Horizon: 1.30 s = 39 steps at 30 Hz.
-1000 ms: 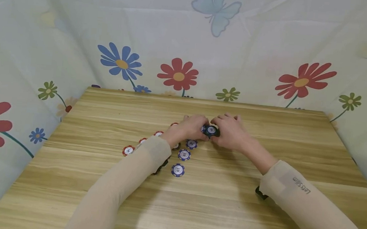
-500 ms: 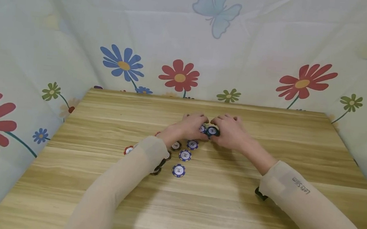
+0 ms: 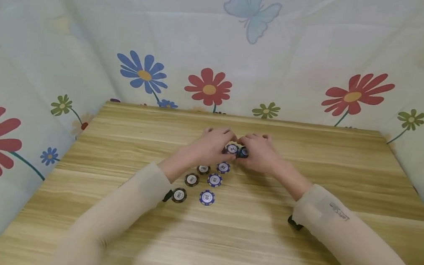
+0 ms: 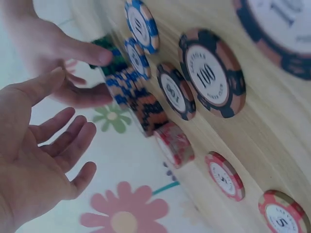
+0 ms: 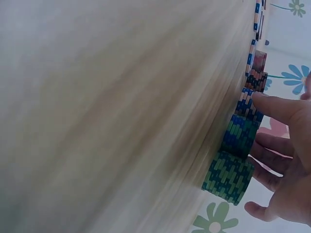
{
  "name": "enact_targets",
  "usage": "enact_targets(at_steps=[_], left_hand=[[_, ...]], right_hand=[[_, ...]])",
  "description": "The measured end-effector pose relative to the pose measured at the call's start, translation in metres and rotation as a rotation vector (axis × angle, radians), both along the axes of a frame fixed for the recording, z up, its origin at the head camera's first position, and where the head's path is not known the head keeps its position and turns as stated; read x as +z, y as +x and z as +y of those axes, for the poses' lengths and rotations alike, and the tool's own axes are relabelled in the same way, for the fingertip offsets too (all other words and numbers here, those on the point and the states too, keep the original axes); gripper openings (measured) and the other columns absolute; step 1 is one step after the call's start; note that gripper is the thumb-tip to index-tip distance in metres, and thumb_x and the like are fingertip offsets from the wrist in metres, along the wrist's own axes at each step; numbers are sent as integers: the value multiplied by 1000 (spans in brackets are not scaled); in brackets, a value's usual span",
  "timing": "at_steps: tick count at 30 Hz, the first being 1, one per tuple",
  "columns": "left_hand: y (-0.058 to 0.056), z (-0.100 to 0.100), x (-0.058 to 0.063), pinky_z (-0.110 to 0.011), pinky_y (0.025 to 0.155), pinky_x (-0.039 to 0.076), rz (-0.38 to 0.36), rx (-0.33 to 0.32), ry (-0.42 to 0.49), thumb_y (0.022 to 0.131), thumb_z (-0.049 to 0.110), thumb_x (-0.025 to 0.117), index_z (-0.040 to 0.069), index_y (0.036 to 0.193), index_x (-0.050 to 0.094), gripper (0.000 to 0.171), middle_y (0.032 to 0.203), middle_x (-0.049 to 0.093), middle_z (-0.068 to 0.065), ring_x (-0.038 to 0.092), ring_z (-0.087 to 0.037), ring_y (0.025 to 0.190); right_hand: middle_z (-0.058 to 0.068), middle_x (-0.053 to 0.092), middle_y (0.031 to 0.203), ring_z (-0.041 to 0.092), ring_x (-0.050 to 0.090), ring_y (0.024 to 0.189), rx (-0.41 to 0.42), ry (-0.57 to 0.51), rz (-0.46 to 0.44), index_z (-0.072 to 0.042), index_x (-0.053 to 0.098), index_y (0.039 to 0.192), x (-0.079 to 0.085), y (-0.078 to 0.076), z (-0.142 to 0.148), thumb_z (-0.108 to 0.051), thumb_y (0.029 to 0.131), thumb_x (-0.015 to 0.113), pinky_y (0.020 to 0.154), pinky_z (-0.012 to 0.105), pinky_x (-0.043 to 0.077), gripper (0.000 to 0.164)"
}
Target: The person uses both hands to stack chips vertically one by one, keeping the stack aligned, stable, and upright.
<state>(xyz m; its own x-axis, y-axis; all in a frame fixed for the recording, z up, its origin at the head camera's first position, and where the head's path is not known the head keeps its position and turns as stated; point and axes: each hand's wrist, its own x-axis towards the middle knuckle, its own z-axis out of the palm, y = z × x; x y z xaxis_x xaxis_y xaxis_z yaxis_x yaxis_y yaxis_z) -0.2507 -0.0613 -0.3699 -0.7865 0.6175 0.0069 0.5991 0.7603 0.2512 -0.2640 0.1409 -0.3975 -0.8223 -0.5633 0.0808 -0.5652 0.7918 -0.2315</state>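
A row of short poker chip stacks stands near the table's far side. In the right wrist view it runs from a green stack [image 5: 228, 177] through a blue-green stack [image 5: 240, 136] and a blue-white stack [image 5: 248, 108] to black-brown and red ones. My right hand [image 3: 259, 153] reaches round the row, thumb in front and fingers behind, holding the dark blue-green stack [image 3: 244, 152] in the head view. Beside the blue stack [image 3: 232, 149], my left hand [image 3: 211, 145] has its fingers spread; the left wrist view shows nothing in it.
Loose blue 10 chips [image 3: 207, 197] and black-brown 100 chips [image 3: 179, 195] lie in slanting rows on the wooden table [image 3: 247, 245]. Red 5 chips [image 4: 225, 179] lie further left, hidden in the head view by the left arm. A flowered cloth [image 3: 298, 51] hangs behind.
My left hand has drawn back leftward from the blue stack, whose top now shows. The left forearm swung left, uncovering the black-brown chips. My right hand shifted slightly left.
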Motion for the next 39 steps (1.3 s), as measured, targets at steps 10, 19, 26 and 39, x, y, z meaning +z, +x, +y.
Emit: enact_targets(at_steps=[10,19,26,39], left_hand=[[45,-10,4,-36,80,50,-29,-122,-109,96,28,74,10,105,72,20,102,64,0,62,-15,90],[75,-15,0,-30,63,47,-124,-145,-316,88,28,82,16,75,58,29,71,56,5,53,-12,66],[80,-14,-6,-35,75,53,-136,-136,-394,86,32,84,13,84,62,29,89,61,1,60,-16,81],[87,-13,-10,-32,82,55,-122,-126,-380,82,23,88,7,106,68,35,104,64,-6,63,-18,92]], right_hand=[[15,68,126,38,57,120,-11,-16,-54,-2,65,129,-5,-2,-10,-28,85,87,106,72,22,56],[12,68,127,36,55,124,-17,7,-98,-5,66,131,-3,-6,-17,-28,86,85,109,70,20,54],[10,70,119,34,59,116,-18,31,-126,-5,68,125,-4,-10,-21,-29,87,84,108,69,21,47],[10,72,114,32,63,108,-34,35,-142,-4,69,119,-2,-12,-18,-27,88,84,106,70,24,42]])
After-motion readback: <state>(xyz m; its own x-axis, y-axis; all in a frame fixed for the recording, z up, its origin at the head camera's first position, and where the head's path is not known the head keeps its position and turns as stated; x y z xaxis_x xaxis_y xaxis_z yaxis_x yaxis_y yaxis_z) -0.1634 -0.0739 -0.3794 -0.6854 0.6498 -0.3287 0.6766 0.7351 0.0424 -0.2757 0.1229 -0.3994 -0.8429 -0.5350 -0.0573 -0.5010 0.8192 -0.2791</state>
